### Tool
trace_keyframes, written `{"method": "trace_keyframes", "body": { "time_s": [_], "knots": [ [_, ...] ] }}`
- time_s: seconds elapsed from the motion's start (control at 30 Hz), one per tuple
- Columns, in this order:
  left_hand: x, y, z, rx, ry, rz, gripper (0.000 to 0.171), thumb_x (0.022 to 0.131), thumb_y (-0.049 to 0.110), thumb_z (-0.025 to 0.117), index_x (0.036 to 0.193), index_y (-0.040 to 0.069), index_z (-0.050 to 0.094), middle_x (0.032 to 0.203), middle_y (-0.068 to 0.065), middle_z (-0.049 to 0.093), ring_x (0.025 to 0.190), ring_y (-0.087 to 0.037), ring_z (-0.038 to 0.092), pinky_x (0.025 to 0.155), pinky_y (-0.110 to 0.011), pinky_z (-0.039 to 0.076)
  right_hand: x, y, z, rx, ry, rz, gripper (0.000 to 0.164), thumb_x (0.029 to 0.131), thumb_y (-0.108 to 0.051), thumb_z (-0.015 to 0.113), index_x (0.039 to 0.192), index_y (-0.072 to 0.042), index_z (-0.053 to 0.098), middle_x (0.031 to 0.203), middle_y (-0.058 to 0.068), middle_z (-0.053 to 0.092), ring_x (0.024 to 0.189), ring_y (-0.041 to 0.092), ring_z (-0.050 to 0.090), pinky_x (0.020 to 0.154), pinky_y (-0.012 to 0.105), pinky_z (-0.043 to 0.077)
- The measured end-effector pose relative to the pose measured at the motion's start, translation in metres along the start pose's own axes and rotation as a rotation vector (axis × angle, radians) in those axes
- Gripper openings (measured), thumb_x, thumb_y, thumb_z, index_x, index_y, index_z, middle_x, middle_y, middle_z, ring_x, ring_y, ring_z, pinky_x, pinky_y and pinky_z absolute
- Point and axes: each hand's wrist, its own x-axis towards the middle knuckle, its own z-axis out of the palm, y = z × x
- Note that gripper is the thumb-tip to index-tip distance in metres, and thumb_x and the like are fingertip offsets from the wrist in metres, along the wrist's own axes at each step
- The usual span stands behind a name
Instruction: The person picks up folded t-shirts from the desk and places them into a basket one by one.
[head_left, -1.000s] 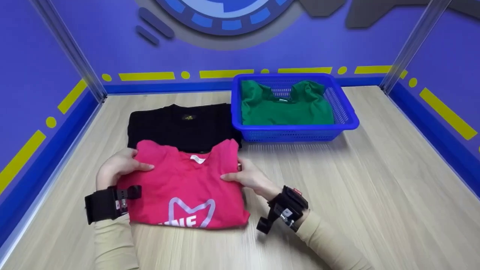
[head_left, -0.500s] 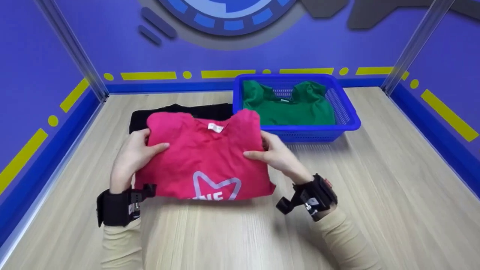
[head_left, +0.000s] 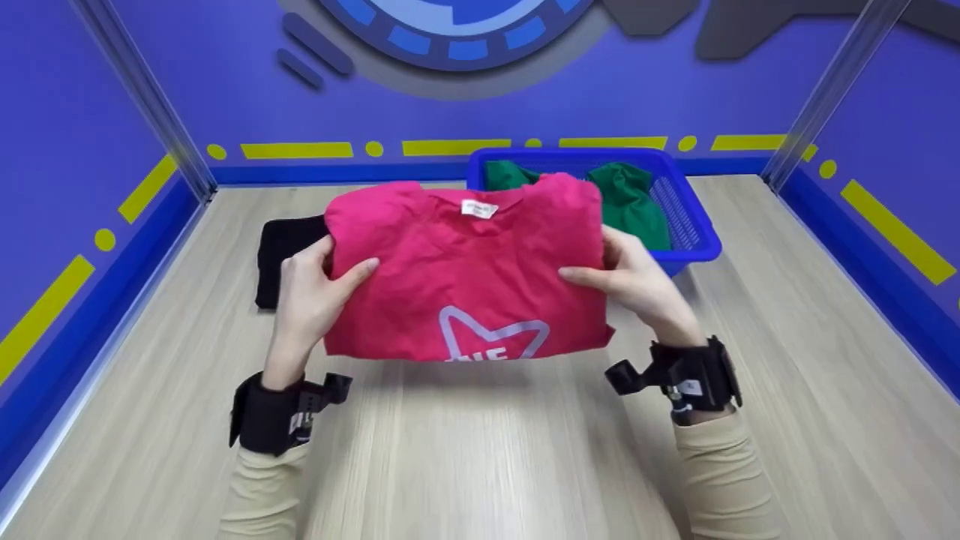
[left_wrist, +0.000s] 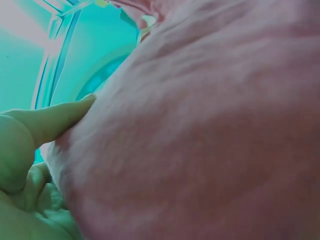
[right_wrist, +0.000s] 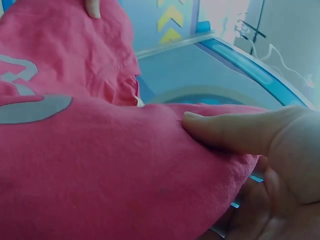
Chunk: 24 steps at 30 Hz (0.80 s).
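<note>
A folded pink T-shirt (head_left: pixel 465 277) with a star outline and a white neck label hangs above the table between both hands. My left hand (head_left: pixel 307 300) grips its left side, thumb on the front and fingers behind the cloth. On the right side my right hand (head_left: pixel 649 285) holds it the same way. Both thumbs press the fabric in the wrist views, where the shirt (right_wrist: pixel 115 165) fills much of the picture. In the head view the shirt overlaps the front left of a blue basket (head_left: pixel 701 240), which holds a green T-shirt (head_left: pixel 630 202).
A folded black T-shirt (head_left: pixel 285 255) lies on the wooden table (head_left: pixel 480 450) at the left, mostly hidden behind the pink one. Blue-purple walls (head_left: pixel 375 112) enclose the table at the back and both sides.
Both hands have lifted the pink T-shirt off the table and carried it right and away from the body, from in front of the black shirt toward the basket.
</note>
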Motion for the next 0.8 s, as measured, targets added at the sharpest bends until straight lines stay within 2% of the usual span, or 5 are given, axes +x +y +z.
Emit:
{"method": "trace_keyframes", "body": {
  "time_s": [0.17,0.27,0.57,0.8],
  "knots": [
    [0.001,0.007,0.01,-0.087,0.006,0.004,0.029,0.073,0.017,0.076,0.09,-0.003,0.063,0.077,-0.016,0.068,0.064,-0.009,0.058,0.056,-0.012,0.041,-0.006,-0.002,-0.019,0.006,0.029,-0.033,0.04,0.079,-0.006,0.069,0.115,-0.004,0.053,0.09,-0.002,0.067,0.081,0.015,0.066,0.071,0.025,0.054],
    [0.003,0.011,0.016,-0.128,0.0,0.003,0.029,0.074,0.017,0.076,0.091,-0.002,0.063,0.077,-0.016,0.068,0.064,-0.006,0.058,0.056,-0.013,0.043,-0.011,-0.004,-0.028,0.026,0.044,-0.038,0.039,0.079,-0.004,0.069,0.115,-0.005,0.053,0.091,-0.001,0.067,0.081,0.015,0.066,0.071,0.025,0.054],
    [0.005,0.02,0.036,-0.21,-0.002,0.025,0.028,0.075,0.02,0.075,0.09,-0.001,0.063,0.075,-0.015,0.067,0.065,-0.014,0.063,0.056,-0.016,0.045,-0.021,0.001,-0.051,0.093,0.065,-0.093,0.038,0.078,0.002,0.067,0.115,-0.004,0.055,0.093,0.0,0.068,0.082,0.014,0.067,0.07,0.024,0.054],
    [0.004,0.021,0.055,-0.247,-0.002,0.062,0.032,0.076,0.021,0.074,0.096,-0.001,0.064,0.081,-0.013,0.069,0.071,-0.018,0.066,0.061,-0.021,0.049,-0.025,0.003,-0.063,0.046,0.117,-0.062,0.035,0.079,0.001,0.067,0.111,-0.007,0.056,0.091,-0.002,0.068,0.08,0.012,0.067,0.069,0.022,0.054]
  ]
}}
